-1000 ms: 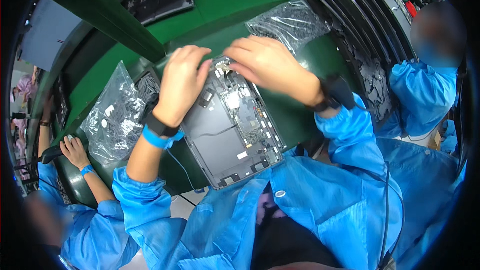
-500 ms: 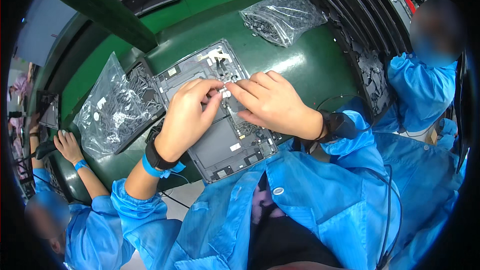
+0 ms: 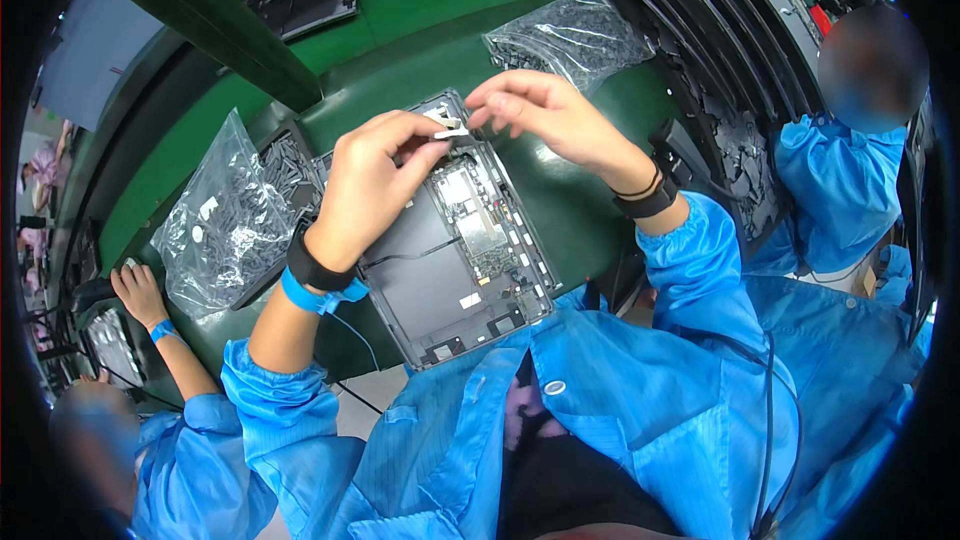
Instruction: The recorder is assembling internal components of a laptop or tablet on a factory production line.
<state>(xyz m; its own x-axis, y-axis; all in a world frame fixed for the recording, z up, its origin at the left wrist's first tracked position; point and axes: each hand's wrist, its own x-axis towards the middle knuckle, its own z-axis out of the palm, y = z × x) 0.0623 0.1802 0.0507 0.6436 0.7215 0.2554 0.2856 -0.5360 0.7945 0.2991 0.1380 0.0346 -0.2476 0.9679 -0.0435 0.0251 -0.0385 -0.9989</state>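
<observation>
An opened laptop base [image 3: 415,305] lies in front of me on the green table, its circuit board [image 3: 478,232] showing along the right part. My left hand [image 3: 372,180] reaches over its far left portion. Thumb and fingertips there are closed on a white strip [image 3: 450,125] at the far end of the base. Just right of that strip my right hand [image 3: 550,120] hovers with loosely bent fingers apart; nothing shows in them. Whether a fingertip brushes the strip is unclear. A dark cable [image 3: 410,257] crosses the grey inside of the base.
Clear plastic bags of small dark parts lie at the left [image 3: 225,230] and the far right [image 3: 570,35]. Dark panels [image 3: 700,20] stand stacked at the right, near a tray of grey pieces [image 3: 745,165]. A green post [image 3: 215,25] rises far left. Co-workers in blue sit on both sides.
Both hands have moved from the middle of the base to its far end. The right hand has lifted away to the upper right, uncovering the circuit board. My left hand now holds the white strip.
</observation>
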